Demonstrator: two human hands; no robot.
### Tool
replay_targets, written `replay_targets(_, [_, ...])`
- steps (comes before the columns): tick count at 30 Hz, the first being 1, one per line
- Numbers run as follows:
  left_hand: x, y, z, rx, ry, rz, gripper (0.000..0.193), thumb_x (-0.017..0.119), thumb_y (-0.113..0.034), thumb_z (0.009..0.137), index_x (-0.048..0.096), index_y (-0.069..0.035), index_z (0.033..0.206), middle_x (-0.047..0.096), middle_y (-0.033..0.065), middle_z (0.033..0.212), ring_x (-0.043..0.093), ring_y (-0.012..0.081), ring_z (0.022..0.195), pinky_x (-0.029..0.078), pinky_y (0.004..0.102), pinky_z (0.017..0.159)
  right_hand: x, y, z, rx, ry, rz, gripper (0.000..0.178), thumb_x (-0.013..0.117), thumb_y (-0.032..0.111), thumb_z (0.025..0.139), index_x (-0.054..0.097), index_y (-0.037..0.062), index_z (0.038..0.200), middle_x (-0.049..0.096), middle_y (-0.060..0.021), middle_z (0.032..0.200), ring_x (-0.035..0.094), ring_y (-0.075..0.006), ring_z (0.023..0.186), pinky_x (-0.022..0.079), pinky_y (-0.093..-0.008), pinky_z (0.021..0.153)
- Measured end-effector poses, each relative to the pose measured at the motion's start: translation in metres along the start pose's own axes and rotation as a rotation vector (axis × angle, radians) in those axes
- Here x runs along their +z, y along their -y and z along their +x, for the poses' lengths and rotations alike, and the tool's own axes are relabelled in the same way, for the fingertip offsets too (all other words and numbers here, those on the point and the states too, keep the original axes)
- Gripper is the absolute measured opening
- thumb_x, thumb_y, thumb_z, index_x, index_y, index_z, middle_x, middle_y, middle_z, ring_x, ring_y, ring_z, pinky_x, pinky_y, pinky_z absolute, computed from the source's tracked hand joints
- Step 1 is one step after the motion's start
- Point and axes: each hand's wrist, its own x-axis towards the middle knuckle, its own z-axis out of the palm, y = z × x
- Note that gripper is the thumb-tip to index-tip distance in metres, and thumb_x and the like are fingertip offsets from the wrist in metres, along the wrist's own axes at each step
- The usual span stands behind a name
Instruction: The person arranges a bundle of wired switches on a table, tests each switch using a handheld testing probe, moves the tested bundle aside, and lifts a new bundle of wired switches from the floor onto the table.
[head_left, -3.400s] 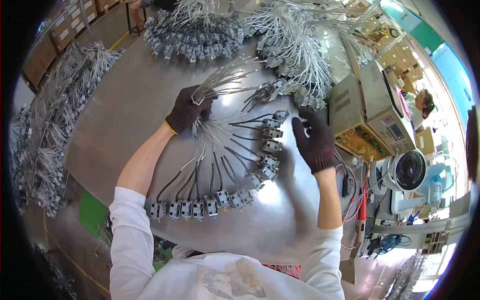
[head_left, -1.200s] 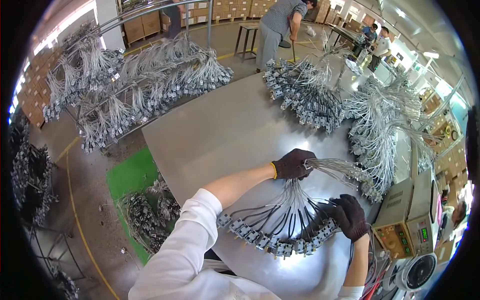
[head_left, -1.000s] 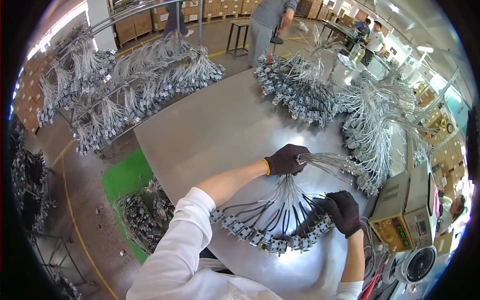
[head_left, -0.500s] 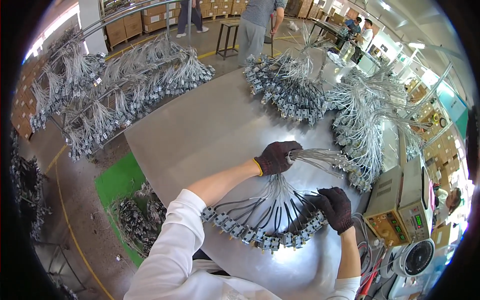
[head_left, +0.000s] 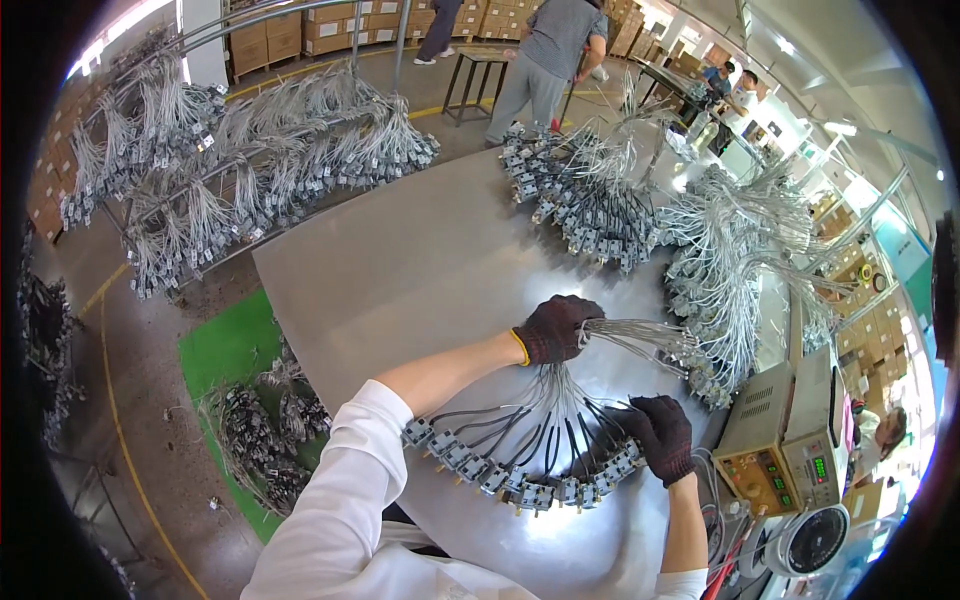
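Note:
A dark knitted glove with a yellow cuff covers my left hand [head_left: 558, 330], which is closed round a bundle of thin grey wires [head_left: 635, 335]. Loose wire ends stick out to its right. Below the fist the wires spread into a fan, running through black sleeves to a curved row of small grey box-shaped components [head_left: 520, 484] with brass-coloured tips, lying on the metal table [head_left: 400, 250]. At the fan's right end is my right hand [head_left: 662, 438], also gloved. Its fingers are bent together over the black-sleeved wires; what they pinch is hidden.
More wired components [head_left: 585, 200] and pale wire bundles [head_left: 735, 260] are heaped across the table's far right. Instruments with lit displays [head_left: 775, 450] and a round dial [head_left: 812, 540] stand at right. A rack of hanging wire bundles [head_left: 270, 160] is at left. Another person [head_left: 545, 65] stands beyond the table.
My view has shifted slightly. Both hands keep nearly the same places over the fan, with the left still round the wire bundle. The person beyond the table leans over more.

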Motion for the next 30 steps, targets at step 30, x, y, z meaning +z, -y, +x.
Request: replay_targets(30, [0.018, -0.012, 0.007, -0.035, 0.02, 0.224, 0.03, 0.066, -0.019, 0.083, 0.072, -0.01, 0.111, 0.073, 0.0166, 0.097, 0.068, 0.038, 0.088, 0.056, 0.049, 0.079, -0.022, -0.016, -0.012, 0.041, -0.001, 0.006, 0.026, 0.067, 0.028, 0.094, 0.076, 0.0095, 0.11, 0.069, -0.0141, 0.095, 0.065, -0.0342, 0.093, 0.053, -0.0443, 0.083])
